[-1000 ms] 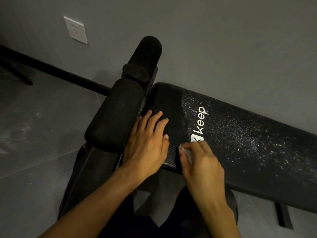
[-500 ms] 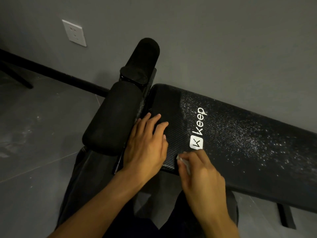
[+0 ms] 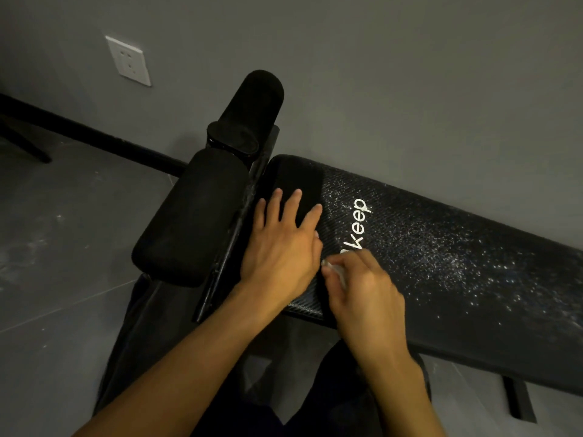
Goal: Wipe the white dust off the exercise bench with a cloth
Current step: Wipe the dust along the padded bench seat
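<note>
A black exercise bench with a white "keep" logo runs from the centre to the right edge. White dust speckles its pad to the right of the logo; the left end looks dark and clean. My left hand rests flat on that left end, fingers spread. My right hand sits at the near edge, just below the logo, fingers curled round a small white cloth of which only a strip shows. It covers the logo's lower mark.
Two black foam rollers stand at the bench's left end. A grey wall with a white socket runs close behind. Grey floor lies to the left, with a dark leg at far left. My dark trousers are below.
My right hand with the cloth has slid up the pad onto the logo's lower mark. My left hand has spread its fingers and stayed on the left end.
</note>
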Available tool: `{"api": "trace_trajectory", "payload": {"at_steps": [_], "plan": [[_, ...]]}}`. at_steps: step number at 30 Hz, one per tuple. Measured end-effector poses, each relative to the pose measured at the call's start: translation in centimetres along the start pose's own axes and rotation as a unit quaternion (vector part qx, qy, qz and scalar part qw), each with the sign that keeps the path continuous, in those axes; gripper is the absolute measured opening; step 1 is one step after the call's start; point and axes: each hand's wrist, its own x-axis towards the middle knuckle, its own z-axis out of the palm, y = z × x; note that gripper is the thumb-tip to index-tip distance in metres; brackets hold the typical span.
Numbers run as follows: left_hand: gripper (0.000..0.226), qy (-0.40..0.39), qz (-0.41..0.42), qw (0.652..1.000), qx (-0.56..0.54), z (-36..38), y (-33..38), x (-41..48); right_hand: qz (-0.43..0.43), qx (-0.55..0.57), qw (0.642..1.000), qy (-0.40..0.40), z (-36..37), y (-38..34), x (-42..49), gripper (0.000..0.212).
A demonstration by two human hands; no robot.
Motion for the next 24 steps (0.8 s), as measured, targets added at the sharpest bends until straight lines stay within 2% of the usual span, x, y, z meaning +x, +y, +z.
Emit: {"api": "trace_trajectory", "payload": {"at_steps": [6, 10, 17, 24], "plan": [[0.055, 0.007, 0.004, 1.0, -0.011, 0.2, -0.3, -0.1, 0.016, 0.001, 0.999, 0.03, 0.4, -0.2, 4.6, 0.027], [0.055, 0.011, 0.001, 1.0, -0.014, 0.3, -0.1, -0.1, 0.004, 0.001, 1.0, 0.014, 0.0, -0.1, 1.7, 0.018], [0.059, 0.011, 0.002, 1.0, -0.009, 0.1, -0.2, -0.1, -0.003, -0.01, 1.0, 0.02, 0.5, -0.4, 7.5, 0.022], [0.058, 0.018, -0.007, 1.0, -0.008, 0.1, -0.1, 0.0, 0.0, 0.019, 1.0, -0.017, -0.3, 0.0, 5.6, 0.018]]}}
